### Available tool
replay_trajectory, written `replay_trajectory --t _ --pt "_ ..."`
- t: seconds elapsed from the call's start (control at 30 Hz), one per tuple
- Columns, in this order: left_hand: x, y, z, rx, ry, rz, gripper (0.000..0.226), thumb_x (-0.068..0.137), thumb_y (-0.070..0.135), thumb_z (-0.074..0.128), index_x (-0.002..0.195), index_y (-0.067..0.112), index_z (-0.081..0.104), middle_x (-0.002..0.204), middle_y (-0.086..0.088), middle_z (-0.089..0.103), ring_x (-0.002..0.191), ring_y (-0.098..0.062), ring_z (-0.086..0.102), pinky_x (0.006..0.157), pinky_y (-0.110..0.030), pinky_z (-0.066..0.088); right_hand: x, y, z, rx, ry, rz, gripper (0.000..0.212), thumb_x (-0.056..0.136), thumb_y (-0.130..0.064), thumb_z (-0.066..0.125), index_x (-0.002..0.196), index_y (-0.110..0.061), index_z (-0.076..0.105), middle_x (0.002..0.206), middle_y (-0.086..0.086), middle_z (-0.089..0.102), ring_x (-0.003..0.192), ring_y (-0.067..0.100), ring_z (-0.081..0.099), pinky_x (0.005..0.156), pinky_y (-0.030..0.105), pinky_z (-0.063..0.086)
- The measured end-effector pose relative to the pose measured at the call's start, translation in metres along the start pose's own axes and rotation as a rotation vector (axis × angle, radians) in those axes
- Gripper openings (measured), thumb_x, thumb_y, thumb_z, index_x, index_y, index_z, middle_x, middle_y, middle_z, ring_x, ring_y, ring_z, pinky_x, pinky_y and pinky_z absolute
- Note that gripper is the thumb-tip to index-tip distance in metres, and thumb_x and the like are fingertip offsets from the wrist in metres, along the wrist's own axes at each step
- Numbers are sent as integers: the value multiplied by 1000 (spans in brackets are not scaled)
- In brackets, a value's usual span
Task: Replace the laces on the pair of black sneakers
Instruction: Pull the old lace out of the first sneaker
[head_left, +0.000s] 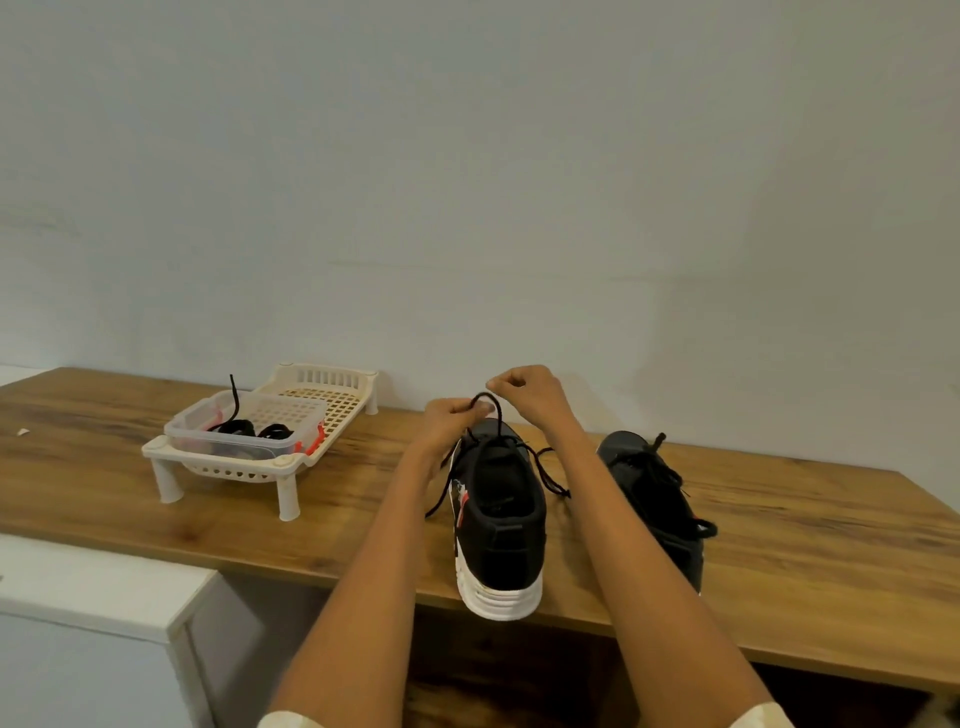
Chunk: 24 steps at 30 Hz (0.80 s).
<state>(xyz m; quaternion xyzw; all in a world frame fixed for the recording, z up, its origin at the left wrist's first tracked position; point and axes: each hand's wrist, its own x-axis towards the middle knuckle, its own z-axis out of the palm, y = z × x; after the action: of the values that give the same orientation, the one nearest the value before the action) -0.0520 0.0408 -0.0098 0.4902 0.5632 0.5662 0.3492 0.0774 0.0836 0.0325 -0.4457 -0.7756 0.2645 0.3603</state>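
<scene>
Left hand (451, 415) and right hand (524, 391) each pinch the black lace (493, 415) looped above the near sneaker (498, 514), fingers curled.

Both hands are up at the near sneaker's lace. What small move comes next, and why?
Probably draw the lace up and out of the top eyelets: the left hand and right hand pinch a raised loop above the near sneaker, still laced, while spare laces wait in the tub.

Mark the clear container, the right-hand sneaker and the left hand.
clear container (228, 441): head view, front wall.
right-hand sneaker (662, 499): head view, black upper.
left hand (449, 418): head view, back of hand.
</scene>
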Motion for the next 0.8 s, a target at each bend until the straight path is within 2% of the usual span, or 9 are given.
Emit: replay_trajectory --t 0.1,0.2,0.27,0.33,0.4,0.47,0.57,0.67,0.8 --pt "5 11 -3 -21 40 17 15 93 12 58 105 9 66 85 1 62 74 -9 54 55 -8 43 -3 9 -8 35 -51 28 28 91 -26 62 98 -1 71 113 7 69 86 12 60 73 28 46" --pt "1 11 3 -20 37 -68 16 95 10 53 103 5 66 75 -1 60 55 -7 51 41 -7 37 -7 11 -8 16 -157 72 32 93 -26 60 104 3 68 115 12 67 88 22 62 79 39 53" --pt "1 11 3 -109 87 -106 19 94 10 52 103 8 68 75 1 61 53 -7 50 47 -13 40 -8 10 -5 -29 -288 105 34 93 -27 59 112 0 67 115 16 65 100 31 62 84 39 53" --pt "4 14 2 -166 117 -110 22 92 10 52 106 13 70 78 4 62 58 -9 47 55 -18 38 -9 11 0 -140 -328 84 29 92 -25 60 109 -4 69 109 16 68 90 23 61 77 32 50" --pt "5 16 3 -254 117 -126 24 92 9 52 109 11 70 79 3 62 57 -10 42 49 -17 36 -8 15 4 -228 -235 55 24 90 -24 62 97 -4 73 94 15 71 75 18 57 68 28 43" --pt "2 16 6 -284 67 -155 24 93 9 52 111 11 67 83 0 62 56 -10 42 44 -15 35 -7 15 4 -221 -85 54 26 90 -26 63 92 -2 73 83 15 70 70 22 58 65 29 42" --pt "-1 9 6 -71 -51 -170 32 90 8 54 120 17 60 87 -2 62 67 -12 51 58 -21 40 -2 -4 -9 34 155 19 27 89 -26 64 88 -1 74 89 18 71 78 26 63 71 31 46" --pt "-6 5 6 3 -175 -129 27 89 21 62 116 18 63 96 -4 68 84 -14 62 70 -24 46 0 -35 -18 67 196 -83 21 88 -25 66 99 -10 75 99 6 73 91 16 64 79 27 50" --pt "-6 9 7 -30 -88 -32 20 87 23 68 100 8 72 84 0 68 77 -9 60 58 -11 44 -1 -36 -7 10 167 -72 22 88 -29 65 100 -14 74 101 2 73 96 16 65 79 29 50"
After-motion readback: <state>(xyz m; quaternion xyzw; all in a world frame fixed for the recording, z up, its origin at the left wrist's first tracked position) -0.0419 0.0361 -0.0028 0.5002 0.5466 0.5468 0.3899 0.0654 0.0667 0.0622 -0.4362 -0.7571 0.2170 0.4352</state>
